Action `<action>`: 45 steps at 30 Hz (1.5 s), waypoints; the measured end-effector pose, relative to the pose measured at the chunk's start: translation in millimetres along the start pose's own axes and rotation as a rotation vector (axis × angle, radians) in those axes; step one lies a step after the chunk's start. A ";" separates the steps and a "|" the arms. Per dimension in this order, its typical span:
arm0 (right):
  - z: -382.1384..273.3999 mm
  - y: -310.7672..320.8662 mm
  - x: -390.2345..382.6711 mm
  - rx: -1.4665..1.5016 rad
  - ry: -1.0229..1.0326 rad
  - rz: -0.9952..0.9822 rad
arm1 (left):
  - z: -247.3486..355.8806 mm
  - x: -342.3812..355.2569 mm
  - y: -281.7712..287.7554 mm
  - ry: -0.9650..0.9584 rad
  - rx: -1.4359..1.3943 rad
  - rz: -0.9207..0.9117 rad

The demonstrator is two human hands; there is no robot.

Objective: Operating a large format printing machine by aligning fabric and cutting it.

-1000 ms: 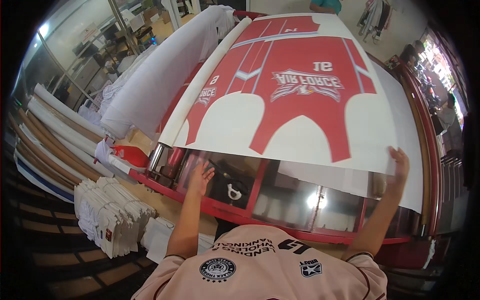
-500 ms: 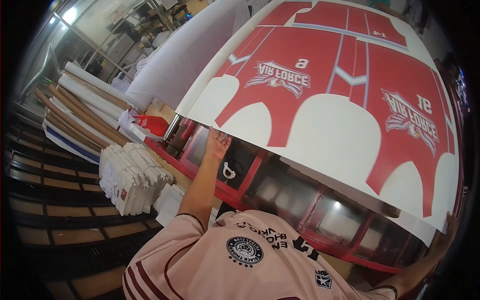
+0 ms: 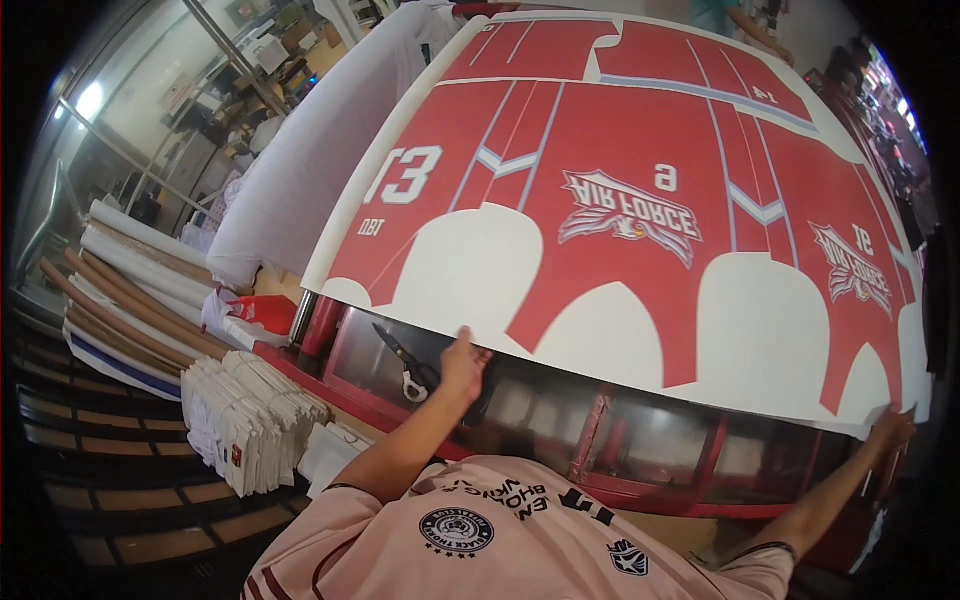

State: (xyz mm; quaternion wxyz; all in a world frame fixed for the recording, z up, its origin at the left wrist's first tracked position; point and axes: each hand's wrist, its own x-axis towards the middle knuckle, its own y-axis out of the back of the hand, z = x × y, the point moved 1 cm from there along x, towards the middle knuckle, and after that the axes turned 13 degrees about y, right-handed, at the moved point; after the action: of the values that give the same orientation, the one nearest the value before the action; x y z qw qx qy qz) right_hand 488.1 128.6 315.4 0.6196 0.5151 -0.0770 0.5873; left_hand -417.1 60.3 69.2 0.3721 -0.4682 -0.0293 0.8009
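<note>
A wide sheet of white paper (image 3: 460, 265), printed with red jersey panels, lies over a red-framed table and runs off a roll (image 3: 340, 230) on the left. My left hand (image 3: 465, 370) is at the sheet's near edge, left of the middle, its fingers closed on that edge. At the near right corner my right hand (image 3: 890, 430) grips the same edge; some of its fingers are hidden. White-handled scissors (image 3: 413, 385) with dark blades lie on the tabletop, left of my left hand.
Bundled white stacks (image 3: 255, 420) stand at the left, before several long rolls (image 3: 130, 290). White cloth (image 3: 310, 130) drapes beyond the paper roll. At the far side a person's arm (image 3: 760, 38) reaches to the sheet. The table's red frame (image 3: 640, 495) runs close to my body.
The sheet has shifted right with both hands, and another printed panel now shows beside the roll. My view has turned a little, and the scissors show more fully.
</note>
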 end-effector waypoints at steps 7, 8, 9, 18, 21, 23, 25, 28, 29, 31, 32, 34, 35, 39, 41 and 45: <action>-147.1 110.6 -320.1 0.958 -0.028 -0.106 | -83.7 -48.9 -78.9 0.231 0.090 -0.167; -171.1 138.0 -365.0 0.931 0.062 -0.093 | -93.1 -55.2 -87.9 0.270 0.134 -0.212; -193.5 162.8 -407.3 1.111 -0.011 -0.257 | -102.9 -60.3 -96.9 0.307 0.186 -0.257; -243.4 264.9 -471.5 0.905 0.303 -0.686 | -191.6 -74.6 -153.5 0.480 0.270 -0.429; -254.8 281.0 -473.7 0.909 0.279 -0.693 | -209.9 -68.7 -163.2 0.522 0.285 -0.428; -260.5 290.2 -478.1 0.898 0.274 -0.679 | -219.6 -69.9 -166.6 0.539 0.288 -0.424; -266.1 297.5 -483.4 0.898 0.269 -0.660 | -228.2 -72.0 -170.0 0.556 0.300 -0.433; -269.8 303.5 -488.6 0.880 0.269 -0.602 | -233.7 -75.2 -173.5 0.592 0.320 -0.476; -269.5 303.1 -487.2 0.891 0.268 -0.595 | -233.5 -77.9 -175.8 0.602 0.359 -0.472; -269.0 302.8 -483.1 0.895 0.274 -0.580 | -220.6 -78.3 -171.1 0.654 0.496 -0.480; -267.4 303.9 -480.7 0.890 0.272 -0.550 | -212.6 -82.4 -163.9 0.663 0.481 -0.494; -271.9 312.8 -473.5 0.933 0.178 -0.614 | -179.4 -89.7 -141.8 0.704 0.916 -0.649; -278.3 325.1 -473.8 0.882 0.115 -0.594 | -154.2 -92.0 -121.4 0.622 0.982 -0.827; -332.5 434.9 -498.3 1.369 0.297 -0.305 | -1.0 -64.7 -19.9 0.429 0.981 -1.216; -374.8 516.4 -525.0 1.597 0.494 -0.335 | 86.5 -39.2 49.9 0.354 0.895 -1.013; -448.9 660.8 -572.4 1.766 0.787 -0.279 | 242.0 12.5 193.6 0.218 0.666 -0.568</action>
State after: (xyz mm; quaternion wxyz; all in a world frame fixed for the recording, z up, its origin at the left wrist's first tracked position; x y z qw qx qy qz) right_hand -444.7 -61.1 71.1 0.0562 0.5655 0.6647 0.4851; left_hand -717.5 1.4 119.1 0.7084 -0.3777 0.1421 0.5790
